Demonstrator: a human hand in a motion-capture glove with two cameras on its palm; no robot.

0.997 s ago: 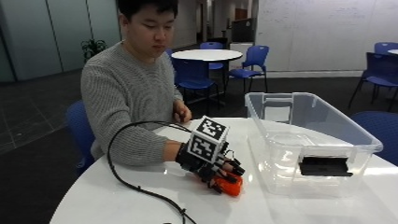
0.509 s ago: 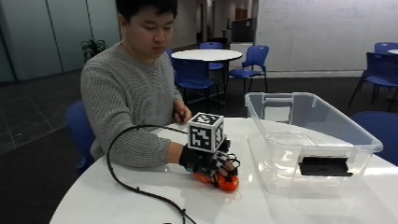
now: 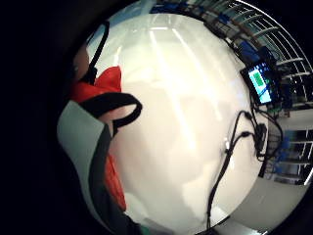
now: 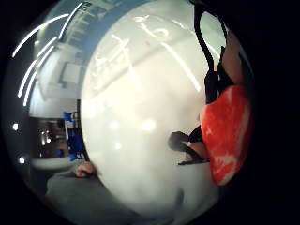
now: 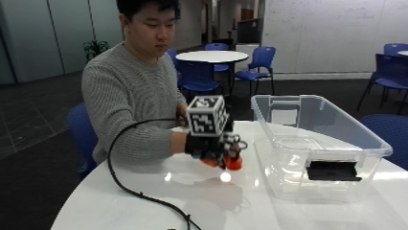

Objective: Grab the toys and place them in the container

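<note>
Holding the orange toy (image 5: pixel 229 163) in the curled fingers of your gloved right hand (image 5: pixel 207 146), you are carrying it clear above the white table (image 5: pixel 191 201), just beside the clear container (image 5: pixel 319 143), whose open top is lying further out toward the hand's fingertip side.

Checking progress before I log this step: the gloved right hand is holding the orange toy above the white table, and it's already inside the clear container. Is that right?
Not quite. The right hand does hold the orange toy above the white table, but it is beside the clear container, still outside it. The outside view shows this.
</note>
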